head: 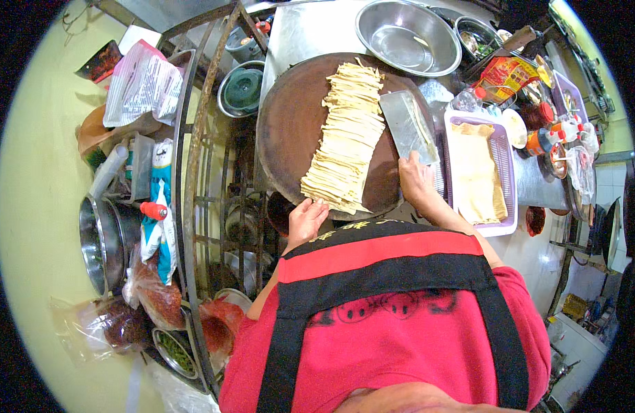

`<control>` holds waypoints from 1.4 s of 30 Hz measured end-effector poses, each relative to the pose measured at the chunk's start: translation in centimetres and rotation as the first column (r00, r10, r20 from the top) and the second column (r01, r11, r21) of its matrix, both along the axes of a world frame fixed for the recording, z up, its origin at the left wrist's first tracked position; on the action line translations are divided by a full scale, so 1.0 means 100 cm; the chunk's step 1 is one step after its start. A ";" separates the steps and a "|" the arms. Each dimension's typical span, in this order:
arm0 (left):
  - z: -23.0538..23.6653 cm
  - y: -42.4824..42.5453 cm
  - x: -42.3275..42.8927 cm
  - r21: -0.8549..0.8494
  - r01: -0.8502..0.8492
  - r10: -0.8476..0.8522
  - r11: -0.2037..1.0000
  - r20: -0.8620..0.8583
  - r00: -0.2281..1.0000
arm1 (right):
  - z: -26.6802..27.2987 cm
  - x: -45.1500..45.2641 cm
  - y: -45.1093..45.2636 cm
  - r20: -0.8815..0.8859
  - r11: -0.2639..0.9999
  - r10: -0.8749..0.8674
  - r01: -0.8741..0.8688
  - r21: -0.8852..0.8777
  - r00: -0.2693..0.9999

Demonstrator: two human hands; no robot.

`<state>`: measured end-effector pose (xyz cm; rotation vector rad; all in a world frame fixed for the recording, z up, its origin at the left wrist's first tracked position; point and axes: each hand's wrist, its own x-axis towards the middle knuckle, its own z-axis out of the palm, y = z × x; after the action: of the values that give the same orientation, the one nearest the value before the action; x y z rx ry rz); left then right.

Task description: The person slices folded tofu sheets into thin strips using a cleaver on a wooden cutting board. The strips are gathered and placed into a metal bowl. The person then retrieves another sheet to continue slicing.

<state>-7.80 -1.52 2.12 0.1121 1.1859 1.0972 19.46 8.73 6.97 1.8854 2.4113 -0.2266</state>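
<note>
A long row of pale yellow strips [348, 139], apparently cut tofu sheet, lies across a round wooden chopping board [289, 129]. My left hand [308, 219] is at the board's near edge, its fingertips touching or very close to the near left end of the row. With my right hand [416, 180] I hold a cleaver [407, 126] by its handle, which my fingers hide. Its broad blade lies flat or nearly so over the right side of the board, beside the strips, with a thin pale scrap on it.
To the right, a purple plastic basket [509, 180] holds folded pale sheets [475, 170]. A steel basin [369, 38] stands beyond the board. Bottles [542, 142] and packets crowd the far right. On the left is a rusty metal rack [193, 155] with bags and bowls.
</note>
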 end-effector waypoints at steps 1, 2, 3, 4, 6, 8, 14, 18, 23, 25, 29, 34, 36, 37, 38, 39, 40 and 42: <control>0.011 0.002 0.002 -0.020 0.004 -0.004 1.000 -0.006 1.000 | 0.003 0.000 0.003 0.012 0.999 0.044 -0.044 -0.018 0.999; 0.024 0.005 0.005 -0.040 0.007 -0.008 0.999 -0.013 1.000 | 0.004 0.001 0.011 0.023 0.995 0.089 -0.088 -0.036 0.996; 0.033 0.005 0.007 -0.063 0.010 -0.011 0.998 -0.020 1.000 | 0.006 0.002 0.018 0.031 0.989 0.135 -0.133 -0.059 0.990; 0.039 0.007 0.006 -0.064 0.011 -0.012 0.998 -0.008 1.000 | 0.013 0.004 0.027 -0.032 0.982 0.186 -0.186 -0.021 0.982; 0.029 0.003 0.000 -0.069 0.012 -0.009 0.998 0.057 0.998 | 0.014 0.004 0.059 -0.032 0.993 0.115 -0.116 -0.023 0.993; 0.028 0.004 0.001 -0.093 -0.002 0.008 0.996 0.059 0.998 | 0.015 0.000 0.108 -0.157 0.991 0.126 -0.119 0.052 0.980; 0.034 0.008 0.003 -0.101 0.036 -0.031 0.994 0.052 0.998 | -0.013 -0.048 0.268 -0.221 0.962 0.263 -0.239 0.130 0.939; 0.033 0.021 0.009 -0.085 0.021 -0.013 0.996 0.089 0.996 | -0.028 -0.073 0.292 -0.090 0.983 0.185 -0.183 0.022 0.979; 0.044 0.050 0.032 0.004 -0.031 0.030 1.000 0.102 0.994 | -0.021 -0.083 0.252 -0.112 0.972 0.225 -0.232 -0.048 0.968; 0.052 0.061 0.037 0.052 -0.016 0.012 0.999 0.074 0.997 | -0.021 -0.080 0.238 -0.096 0.953 0.297 -0.288 0.098 0.950; 0.058 0.062 0.036 -0.026 0.008 -0.007 1.000 0.012 1.000 | -0.026 -0.075 0.228 -0.030 0.898 0.400 -0.385 0.215 0.916; 0.048 0.066 0.037 -0.024 -0.069 0.071 0.997 0.117 0.991 | -0.027 -0.078 0.238 -0.150 0.946 0.323 -0.325 0.010 0.935; 0.039 0.069 0.044 -0.026 -0.148 0.150 0.989 0.109 0.983 | -0.017 -0.084 0.221 -0.176 0.938 0.322 -0.339 -0.074 0.930; 0.034 0.075 0.048 0.012 -0.178 0.175 0.984 0.119 0.977 | -0.019 -0.084 0.215 -0.195 0.925 0.339 -0.364 -0.112 0.920; 0.030 0.081 0.052 0.050 -0.207 0.199 0.977 0.130 0.971 | -0.024 -0.086 0.200 -0.187 0.922 0.357 -0.377 -0.087 0.915; 0.024 0.086 0.054 0.086 -0.244 0.230 0.966 0.143 0.962 | -0.020 -0.093 0.182 -0.195 0.928 0.332 -0.357 -0.110 0.923; 0.021 0.091 0.055 0.101 -0.240 0.222 0.965 0.163 0.961 | -0.029 -0.094 0.167 -0.228 0.920 0.367 -0.388 -0.056 0.902; 0.018 0.101 0.063 0.108 -0.290 0.272 0.951 0.160 0.949 | -0.027 -0.102 0.142 -0.284 0.945 0.279 -0.315 -0.088 0.917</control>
<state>-1.53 8.54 3.89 -0.0380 1.0199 1.4111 9.25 22.96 4.22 1.4876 2.7357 -0.6407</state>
